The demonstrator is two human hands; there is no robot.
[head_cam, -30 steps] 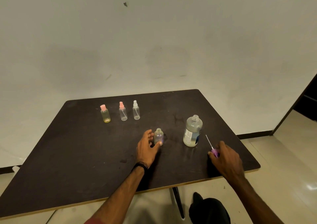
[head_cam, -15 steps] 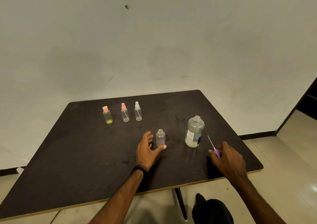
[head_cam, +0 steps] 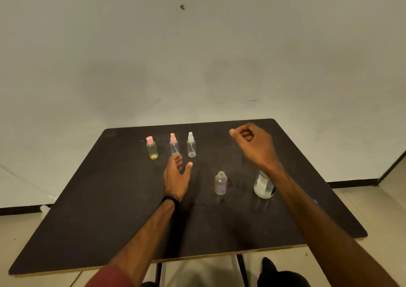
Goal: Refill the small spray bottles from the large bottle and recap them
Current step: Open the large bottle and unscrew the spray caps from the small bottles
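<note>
Three capped spray bottles (head_cam: pixel 173 145) upper left; uncapped small bottle (head_cam: pixel 220 183) centre. Left hand (head_cam: pixel 176 175) fingers spread, empty. Right hand (head_cam: pixel 254 142) fist curled, contents unclear, above large bottle (head_cam: pixel 263 186).

Lighting: dim, warm, even. Wall (head_cam: pixel 197 45) shows faint mottled shadows at frame centre. Table (head_cam: pixel 109 209) dark, low detail. Right hand (head_cam: pixel 252 141) slightly motion-blurred. Wide-angle bowing at edges; overall soft, compressed.

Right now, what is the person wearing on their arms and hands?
Both hands are bare, no gloves. The left hand has a thin dark band at the wrist and a reddish sleeve near the elbow. The right hand and its forearm show nothing worn.
</note>
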